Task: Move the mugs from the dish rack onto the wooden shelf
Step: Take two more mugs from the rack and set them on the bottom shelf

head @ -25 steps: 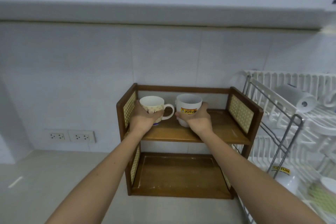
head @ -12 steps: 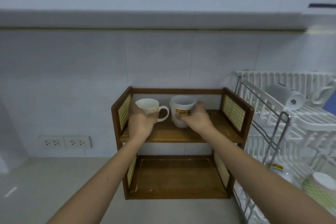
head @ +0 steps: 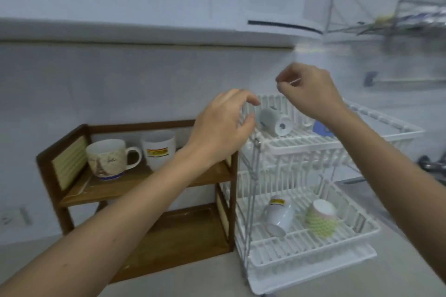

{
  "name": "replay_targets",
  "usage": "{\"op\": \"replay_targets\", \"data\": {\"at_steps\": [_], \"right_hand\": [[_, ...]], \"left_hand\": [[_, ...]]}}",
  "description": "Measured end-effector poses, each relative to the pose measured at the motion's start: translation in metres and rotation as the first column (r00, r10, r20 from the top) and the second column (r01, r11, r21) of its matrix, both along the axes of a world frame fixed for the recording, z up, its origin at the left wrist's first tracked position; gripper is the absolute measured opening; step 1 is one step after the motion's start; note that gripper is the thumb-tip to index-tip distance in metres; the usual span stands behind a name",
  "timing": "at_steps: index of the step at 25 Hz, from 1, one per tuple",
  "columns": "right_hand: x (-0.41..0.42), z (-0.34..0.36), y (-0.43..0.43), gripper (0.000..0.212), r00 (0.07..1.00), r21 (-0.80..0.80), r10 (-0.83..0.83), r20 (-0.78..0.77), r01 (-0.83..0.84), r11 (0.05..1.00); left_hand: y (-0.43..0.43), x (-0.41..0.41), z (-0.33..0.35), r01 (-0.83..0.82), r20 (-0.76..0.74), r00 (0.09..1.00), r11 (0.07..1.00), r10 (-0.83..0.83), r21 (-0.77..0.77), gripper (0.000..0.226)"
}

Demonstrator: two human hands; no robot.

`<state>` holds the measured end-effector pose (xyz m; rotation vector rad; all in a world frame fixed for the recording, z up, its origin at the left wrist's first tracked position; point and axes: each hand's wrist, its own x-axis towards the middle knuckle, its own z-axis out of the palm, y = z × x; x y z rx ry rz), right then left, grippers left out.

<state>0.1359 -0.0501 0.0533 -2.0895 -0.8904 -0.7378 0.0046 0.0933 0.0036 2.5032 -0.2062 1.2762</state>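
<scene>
Two mugs stand upright on the top board of the wooden shelf (head: 144, 183): a patterned cream mug (head: 107, 159) and a white mug with a yellow label (head: 158, 149). My left hand (head: 223, 125) hovers empty, fingers apart, at the left corner of the white dish rack (head: 313, 251). My right hand (head: 310, 93) is above the rack's upper tier, fingers loosely curled, holding nothing. On the upper tier a grey-white mug (head: 274, 122) lies on its side, with a blue mug (head: 322, 128) partly hidden behind my right wrist. The lower tier holds a tipped white labelled mug (head: 278, 216) and an upturned green-patterned mug (head: 321, 218).
The shelf's lower board (head: 183, 236) holds nothing. A wall socket (head: 14, 217) sits at the far left. Overhead are white cabinets and a hanging metal rack (head: 398, 17) at the upper right. A tap (head: 432, 166) shows at the right edge.
Both hands let go of the two mugs on the shelf's top board and moved right and up to the dish rack. The view swung right.
</scene>
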Motion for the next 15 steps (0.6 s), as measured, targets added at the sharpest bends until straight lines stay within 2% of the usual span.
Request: {"op": "replay_targets", "data": {"at_steps": [3, 5, 7, 9, 12, 13, 15], "right_hand": [[0.068, 0.004, -0.045, 0.017, 0.994, -0.254, -0.105, -0.035, 0.093, 0.963], [0.106, 0.002, -0.063, 0.022, 0.986, -0.468, -0.166, -0.018, 0.138, 0.873], [0.133, 0.000, -0.071, 0.030, 0.985, -0.693, -0.159, 0.064, 0.159, 0.703], [0.150, -0.001, -0.073, 0.034, 0.980, -0.868, -0.051, 0.190, 0.192, 0.458], [0.171, -0.005, -0.077, 0.042, 0.890, -0.919, 0.231, 0.394, 0.377, 0.116], [0.178, -0.008, -0.079, 0.048, 0.844, -0.895, 0.313, 0.435, 0.442, 0.051], [0.191, -0.014, -0.081, 0.059, 0.768, -0.849, 0.428, 0.476, 0.529, -0.005]], "left_hand": [[-0.027, 0.049, 0.022, -0.033, -0.181, 0.983, 0.998, 0.041, 0.044, 0.026], [-0.039, 0.083, 0.029, -0.083, -0.307, 0.948, 0.996, 0.083, 0.014, 0.028], [-0.049, 0.121, 0.031, -0.191, -0.418, 0.888, 0.981, 0.190, 0.041, 0.031], [-0.054, 0.156, 0.033, -0.333, -0.512, 0.790, 0.937, 0.337, 0.104, 0.034], [-0.062, 0.201, 0.029, -0.458, -0.628, 0.614, 0.864, 0.478, 0.209, 0.044], [-0.064, 0.214, 0.026, -0.473, -0.660, 0.558, 0.846, 0.503, 0.244, 0.049], [-0.070, 0.234, 0.020, -0.503, -0.707, 0.461, 0.814, 0.537, 0.290, 0.057]]}}
